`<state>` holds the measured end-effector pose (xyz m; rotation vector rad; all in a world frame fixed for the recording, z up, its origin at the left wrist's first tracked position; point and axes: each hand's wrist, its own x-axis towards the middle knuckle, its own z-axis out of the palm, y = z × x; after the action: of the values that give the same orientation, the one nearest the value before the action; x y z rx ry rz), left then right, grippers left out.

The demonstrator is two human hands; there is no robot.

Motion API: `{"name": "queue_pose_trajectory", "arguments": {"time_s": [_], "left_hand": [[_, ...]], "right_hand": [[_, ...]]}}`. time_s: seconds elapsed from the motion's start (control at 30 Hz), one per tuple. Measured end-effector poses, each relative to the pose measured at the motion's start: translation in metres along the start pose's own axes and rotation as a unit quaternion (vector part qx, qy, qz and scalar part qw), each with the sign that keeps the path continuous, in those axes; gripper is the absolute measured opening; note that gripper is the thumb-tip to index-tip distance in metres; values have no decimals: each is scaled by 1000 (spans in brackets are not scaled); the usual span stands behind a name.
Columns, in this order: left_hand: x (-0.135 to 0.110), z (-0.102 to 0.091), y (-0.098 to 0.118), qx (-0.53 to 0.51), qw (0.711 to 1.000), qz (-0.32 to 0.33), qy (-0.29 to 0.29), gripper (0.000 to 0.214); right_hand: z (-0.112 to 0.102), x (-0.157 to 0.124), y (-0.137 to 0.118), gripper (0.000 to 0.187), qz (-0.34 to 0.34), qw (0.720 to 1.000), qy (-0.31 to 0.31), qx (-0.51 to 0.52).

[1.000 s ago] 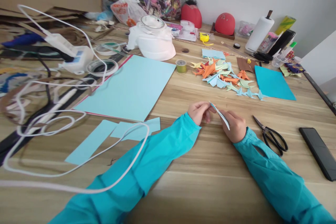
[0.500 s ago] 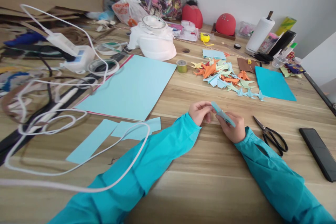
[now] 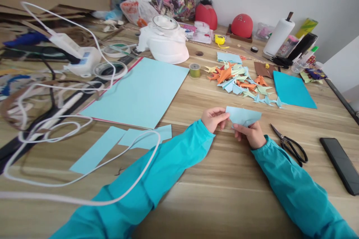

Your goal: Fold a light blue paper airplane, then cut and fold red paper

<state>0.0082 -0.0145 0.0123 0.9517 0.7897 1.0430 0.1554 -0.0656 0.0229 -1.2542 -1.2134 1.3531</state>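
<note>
A small folded piece of light blue paper (image 3: 243,116) is held above the wooden table (image 3: 218,194) between both hands. My left hand (image 3: 213,118) pinches its left corner with closed fingers. My right hand (image 3: 251,133) grips it from below, the paper's flat face turned up toward me. Both arms wear teal sleeves. A pile of folded paper cranes (image 3: 238,80) in orange, blue and green lies just beyond the hands.
Black scissors (image 3: 290,145) and a dark phone (image 3: 340,164) lie to the right. A large light blue sheet (image 3: 140,93), cut blue strips (image 3: 112,145) and a white cable (image 3: 84,179) lie to the left. A darker blue sheet (image 3: 293,89), paper towel roll (image 3: 279,36) and clutter fill the back.
The paper was edge-on between my hands; it has been turned or unfolded so its broad face shows. My right hand has dropped slightly beneath it.
</note>
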Motion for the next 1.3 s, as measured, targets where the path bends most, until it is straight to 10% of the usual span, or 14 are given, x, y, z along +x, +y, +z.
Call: {"name": "queue_pose_trajectory", "arguments": {"time_s": [0.8, 1.3], "left_hand": [[-3, 1, 2, 44, 999, -2, 29, 38], [-13, 9, 4, 154, 982, -29, -109, 30]], "right_hand": [[-1, -1, -1, 44, -14, 998, 23, -55], [-4, 1, 7, 39, -37, 996, 64, -50]]}}
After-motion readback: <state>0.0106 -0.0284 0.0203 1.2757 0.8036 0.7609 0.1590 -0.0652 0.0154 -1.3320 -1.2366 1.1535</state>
